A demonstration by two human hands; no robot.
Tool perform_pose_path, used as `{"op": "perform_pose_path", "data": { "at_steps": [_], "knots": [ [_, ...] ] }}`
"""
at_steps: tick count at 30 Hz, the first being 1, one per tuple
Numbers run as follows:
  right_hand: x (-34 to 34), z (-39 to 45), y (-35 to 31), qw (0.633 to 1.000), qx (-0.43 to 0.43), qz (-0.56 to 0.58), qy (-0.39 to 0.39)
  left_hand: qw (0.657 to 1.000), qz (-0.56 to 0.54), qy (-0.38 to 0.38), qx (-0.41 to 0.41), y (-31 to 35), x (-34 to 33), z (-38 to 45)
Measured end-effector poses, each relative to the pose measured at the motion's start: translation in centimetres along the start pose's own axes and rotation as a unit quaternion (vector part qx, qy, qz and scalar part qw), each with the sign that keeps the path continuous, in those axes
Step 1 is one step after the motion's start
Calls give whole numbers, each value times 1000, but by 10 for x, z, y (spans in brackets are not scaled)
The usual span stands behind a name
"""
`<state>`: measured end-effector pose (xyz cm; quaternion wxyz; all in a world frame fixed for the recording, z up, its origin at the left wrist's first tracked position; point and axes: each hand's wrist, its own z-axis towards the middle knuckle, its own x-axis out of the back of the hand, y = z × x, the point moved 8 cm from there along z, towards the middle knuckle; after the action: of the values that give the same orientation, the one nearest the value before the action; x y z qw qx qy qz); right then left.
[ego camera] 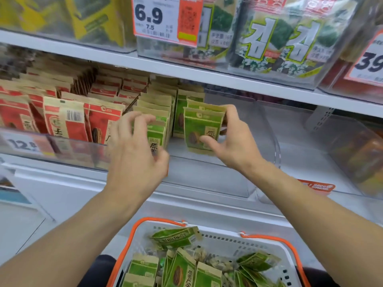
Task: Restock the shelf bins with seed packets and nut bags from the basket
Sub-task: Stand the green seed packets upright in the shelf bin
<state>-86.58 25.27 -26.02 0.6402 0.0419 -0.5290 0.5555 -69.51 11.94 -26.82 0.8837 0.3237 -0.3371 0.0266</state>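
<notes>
At the far left of the middle shelf, red and tan paper seed packets [68,121] stand in rows behind a clear plastic bin front [51,146] that carries a blurred price label. Just right of them, a row of green and tan paper seed packets [157,112] stands upright in the next clear bin.

The left hand [134,150] reaches into this row. Its fingers are curled over the top of the nearest packet and its thumb presses the packet's lower front, so it grips that front packet from above.

To the right, the right hand [230,139] holds a small stack of green seed packets [202,129] upright. Its fingers wrap the stack's right edge and top corner, and its thumb lies across the lower front face. The stack stands beside the left row, with a narrow gap between them, and its bottom edge is at the floor of the bin.

Farther right, the clear bin [269,129] continues, and beyond it another clear bin [360,158] holds blurred orange goods.

Near the bottom, between the forearms, a white plastic basket with orange handles [275,245] holds more green packets [182,272], lying loose and tilted, with some pale bags among them.
</notes>
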Motion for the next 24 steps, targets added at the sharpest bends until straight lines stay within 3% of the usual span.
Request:
{"op": "perform_pose_path", "data": {
  "at_steps": [3,10,17,24],
  "knots": [
    [-19,35,17,998,-55,-1,12,999,37,-29,-15,-1,-8,-3],
    [-79,69,48,992,-43,-117,-30,997,33,-63,-20,-9,-10,-4],
    [-77,70,55,996,-83,-7,20,997,32,-74,-10,-9,-15,-2],
    [-87,68,61,992,-121,-15,-10,997,19,-73,5,-7,-17,0]
  ]
}}
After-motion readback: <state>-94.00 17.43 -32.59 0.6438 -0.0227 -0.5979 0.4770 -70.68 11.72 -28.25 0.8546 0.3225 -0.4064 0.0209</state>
